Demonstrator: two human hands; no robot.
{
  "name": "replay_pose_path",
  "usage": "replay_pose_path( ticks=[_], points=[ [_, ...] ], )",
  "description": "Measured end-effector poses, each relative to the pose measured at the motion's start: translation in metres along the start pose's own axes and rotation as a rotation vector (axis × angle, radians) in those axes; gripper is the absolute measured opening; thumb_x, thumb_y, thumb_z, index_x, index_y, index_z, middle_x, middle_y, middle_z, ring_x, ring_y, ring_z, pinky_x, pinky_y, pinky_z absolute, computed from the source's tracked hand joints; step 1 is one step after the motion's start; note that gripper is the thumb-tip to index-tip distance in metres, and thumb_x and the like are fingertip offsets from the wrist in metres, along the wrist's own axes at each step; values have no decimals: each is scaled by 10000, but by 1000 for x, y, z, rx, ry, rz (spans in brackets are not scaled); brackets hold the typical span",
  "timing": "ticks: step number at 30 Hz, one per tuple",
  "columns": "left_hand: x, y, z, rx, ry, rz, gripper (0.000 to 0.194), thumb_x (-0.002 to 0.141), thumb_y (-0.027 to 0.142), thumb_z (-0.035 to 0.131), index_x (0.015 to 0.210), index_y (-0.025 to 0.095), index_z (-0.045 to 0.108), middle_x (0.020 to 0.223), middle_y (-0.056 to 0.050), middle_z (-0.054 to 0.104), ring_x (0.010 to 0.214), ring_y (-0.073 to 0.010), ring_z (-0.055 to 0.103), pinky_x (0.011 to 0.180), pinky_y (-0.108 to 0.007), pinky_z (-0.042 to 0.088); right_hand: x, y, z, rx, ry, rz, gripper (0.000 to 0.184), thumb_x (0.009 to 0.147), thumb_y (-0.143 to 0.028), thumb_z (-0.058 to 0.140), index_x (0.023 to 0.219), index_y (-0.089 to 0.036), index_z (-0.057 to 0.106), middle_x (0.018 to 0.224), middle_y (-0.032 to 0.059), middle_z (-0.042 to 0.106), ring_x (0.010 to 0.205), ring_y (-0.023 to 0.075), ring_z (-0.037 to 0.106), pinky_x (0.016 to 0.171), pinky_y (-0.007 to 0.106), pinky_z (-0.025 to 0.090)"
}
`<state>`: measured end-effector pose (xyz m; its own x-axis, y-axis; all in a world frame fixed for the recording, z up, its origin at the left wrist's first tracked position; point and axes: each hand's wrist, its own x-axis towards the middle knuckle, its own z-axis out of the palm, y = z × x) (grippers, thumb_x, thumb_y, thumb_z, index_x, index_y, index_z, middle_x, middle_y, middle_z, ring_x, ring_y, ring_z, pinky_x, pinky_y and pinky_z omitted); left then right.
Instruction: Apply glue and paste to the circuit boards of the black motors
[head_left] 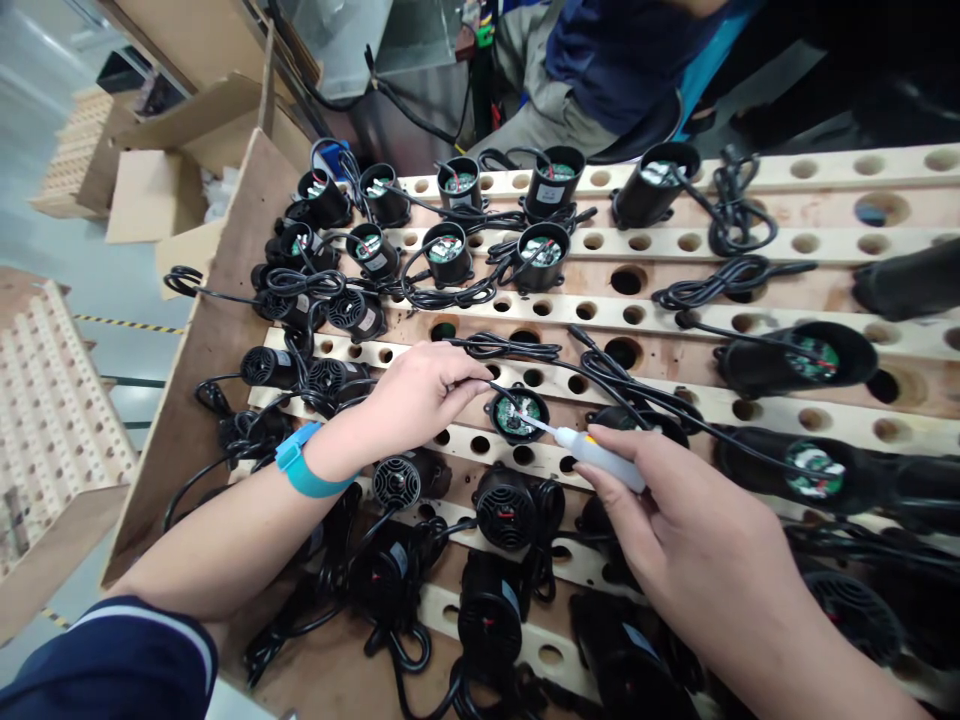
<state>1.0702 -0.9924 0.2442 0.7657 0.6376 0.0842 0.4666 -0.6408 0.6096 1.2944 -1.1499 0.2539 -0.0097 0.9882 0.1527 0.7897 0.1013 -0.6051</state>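
Observation:
My left hand (420, 392) wears a teal wrist strap (309, 462) and pinches a black cable (498, 388) that runs into a round black housing (517, 413). A green circuit board with white blobs shows inside that housing, which sits in the wooden rack. In my right hand (694, 520) is a small translucent squeeze bottle (611, 463), held tilted. Its thin white nozzle reaches over the housing's rim to the board. Whether the tip touches the board, I cannot tell. A coiled cable (517, 347) lies just behind my left fingertips.
Several black housings (448, 255) with coiled cables stand around in rows on drilled wooden strips (675, 240). A wooden side wall (202, 290) borders the left. Cardboard boxes (150, 190) lie beyond it. Across the back sits a person in dark blue (607, 60).

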Motion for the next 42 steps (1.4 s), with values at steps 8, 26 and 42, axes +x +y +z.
replay_pose_path(
  ticks=[8, 26, 42],
  points=[
    [0, 0, 0, -1, 1, 3, 138, 942, 206, 610, 971, 179, 743, 918, -67, 764, 872, -186, 698, 786, -332, 545, 1, -3, 0, -18, 5, -32, 183, 989, -256, 525, 1149, -189, 582, 966, 63, 703, 841, 211, 682, 795, 332, 557],
    [-1, -1, 1, 13, 14, 6, 139, 936, 206, 620, 965, 163, 749, 894, -67, 763, 841, -185, 688, 763, -326, 533, 2, -6, 0, -31, 31, -93, 176, 1004, -246, 514, 1144, -164, 581, 989, 74, 691, 827, 198, 663, 772, 314, 539],
    [-1, -2, 2, 17, 22, 21, 138, 935, 210, 623, 966, 165, 749, 904, -67, 766, 845, -185, 693, 762, -327, 538, 3, -7, 2, -34, 30, -91, 176, 999, -246, 529, 1145, -163, 582, 991, 74, 683, 834, 196, 648, 775, 309, 518]
  ],
)
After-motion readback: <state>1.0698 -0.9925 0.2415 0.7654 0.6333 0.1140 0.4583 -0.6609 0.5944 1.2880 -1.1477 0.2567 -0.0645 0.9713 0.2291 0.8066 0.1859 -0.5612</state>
